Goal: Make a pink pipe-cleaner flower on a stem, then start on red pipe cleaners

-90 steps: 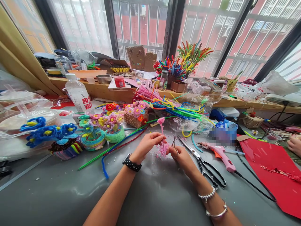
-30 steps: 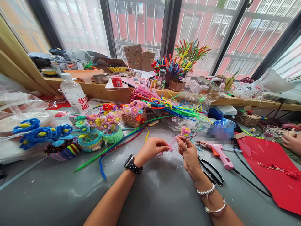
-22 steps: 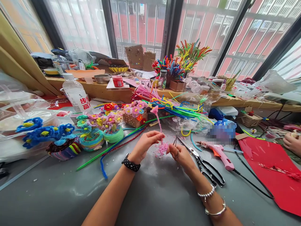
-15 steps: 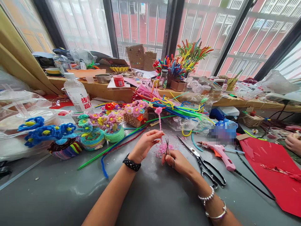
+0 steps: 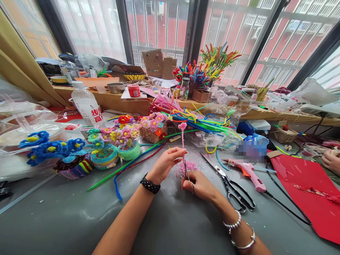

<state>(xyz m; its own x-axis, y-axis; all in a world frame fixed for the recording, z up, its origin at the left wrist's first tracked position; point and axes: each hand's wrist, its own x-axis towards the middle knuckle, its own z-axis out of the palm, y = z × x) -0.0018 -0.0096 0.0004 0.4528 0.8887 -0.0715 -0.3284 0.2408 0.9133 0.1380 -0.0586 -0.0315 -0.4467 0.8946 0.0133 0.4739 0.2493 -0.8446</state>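
My left hand (image 5: 167, 163) pinches the lower stem of a pink pipe-cleaner flower (image 5: 182, 126) and holds it upright over the grey table (image 5: 66, 216). My right hand (image 5: 199, 184) is closed on a pair of small scissors (image 5: 186, 172), blades pointing up at the stem just right of my left fingers. A heap of pink fluff trimmings (image 5: 187, 166) lies on the table between and behind the hands.
Large black-handled scissors (image 5: 231, 184) and a pink glue gun (image 5: 247, 171) with its cord lie to the right, beside red paper (image 5: 310, 191). Pipe-cleaner flower baskets (image 5: 106, 148), blue flowers (image 5: 50, 148) and a water bottle (image 5: 86, 104) stand left. Another person's hand (image 5: 332, 159) shows at far right.
The flower was tipped right toward my right hand, then stood upright again. My right hand dropped lower and brought the small scissors in to the stem.
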